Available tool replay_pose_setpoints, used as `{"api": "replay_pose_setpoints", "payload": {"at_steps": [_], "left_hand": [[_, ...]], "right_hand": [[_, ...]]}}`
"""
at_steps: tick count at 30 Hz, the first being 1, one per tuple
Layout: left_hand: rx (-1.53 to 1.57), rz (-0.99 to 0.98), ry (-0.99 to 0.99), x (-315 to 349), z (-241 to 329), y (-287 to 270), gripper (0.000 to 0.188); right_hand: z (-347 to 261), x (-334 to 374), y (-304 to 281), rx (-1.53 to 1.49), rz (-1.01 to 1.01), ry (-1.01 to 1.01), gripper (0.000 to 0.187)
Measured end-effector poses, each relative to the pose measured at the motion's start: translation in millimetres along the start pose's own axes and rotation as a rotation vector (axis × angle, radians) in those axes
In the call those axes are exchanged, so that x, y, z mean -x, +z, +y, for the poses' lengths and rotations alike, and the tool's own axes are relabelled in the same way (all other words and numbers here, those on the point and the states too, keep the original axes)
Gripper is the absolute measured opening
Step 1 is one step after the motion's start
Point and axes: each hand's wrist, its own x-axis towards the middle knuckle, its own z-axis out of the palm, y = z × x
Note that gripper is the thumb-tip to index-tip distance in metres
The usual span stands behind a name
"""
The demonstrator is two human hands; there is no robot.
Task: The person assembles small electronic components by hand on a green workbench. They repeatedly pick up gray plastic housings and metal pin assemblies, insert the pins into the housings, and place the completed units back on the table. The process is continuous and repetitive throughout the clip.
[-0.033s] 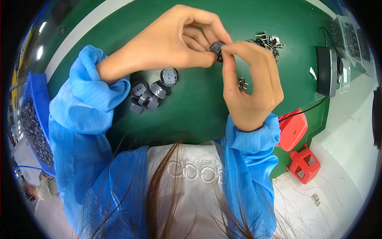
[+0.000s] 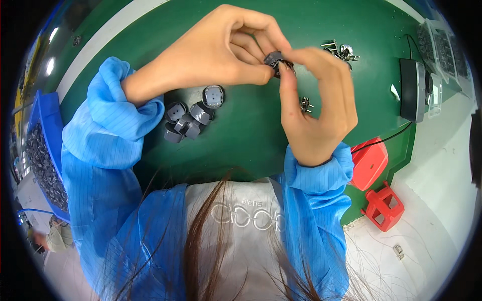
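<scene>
My left hand (image 2: 226, 55) pinches a small dark grey housing (image 2: 273, 61) between thumb and fingertips, above the middle of the green table. From the right, my right hand (image 2: 321, 95) has its thumb and index finger against the same housing; a small metallic bit shows at the thumb tip, too small to name. Below my left wrist lies a loose cluster of rounded grey housings (image 2: 201, 113), some with their pale inner side up. Partly hidden behind my right hand is a small part with metal pins (image 2: 305, 104). Several more metal-pronged parts (image 2: 344, 52) lie heaped beyond that hand.
A blue bin (image 2: 47, 125) full of small dark parts stands at the far left. On the right are a black box-shaped device (image 2: 411, 90) with a cable, clear trays (image 2: 442, 47) of parts, and a red stool (image 2: 384, 205) below the table edge.
My right index finger and thumb have shifted slightly on the housing, uncovering more of its face and the metallic bit. My left hand stays almost still.
</scene>
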Motion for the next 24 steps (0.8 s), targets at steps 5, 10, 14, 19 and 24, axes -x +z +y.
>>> {"api": "replay_pose_setpoints", "payload": {"at_steps": [5,10,14,19,24], "left_hand": [[-0.075,0.018,0.004,0,9,1,0.03],[-0.143,0.093,0.128,7,7,6,0.026],[-0.135,0.138,0.179,11,15,12,0.023],[-0.208,0.043,0.291,6,14,2,0.02],[-0.285,0.021,0.51,4,11,-4,0.02]], "right_hand": [[-5,3,-2,-0.268,-0.166,0.295,0.041],[-5,6,-4,-0.398,-0.207,0.384,0.033],[-8,1,-7,-0.47,-0.17,0.471,0.026],[-8,-4,-14,-0.7,-0.114,0.639,0.021],[-11,-8,-24,-0.659,-0.058,0.648,0.018]]}}
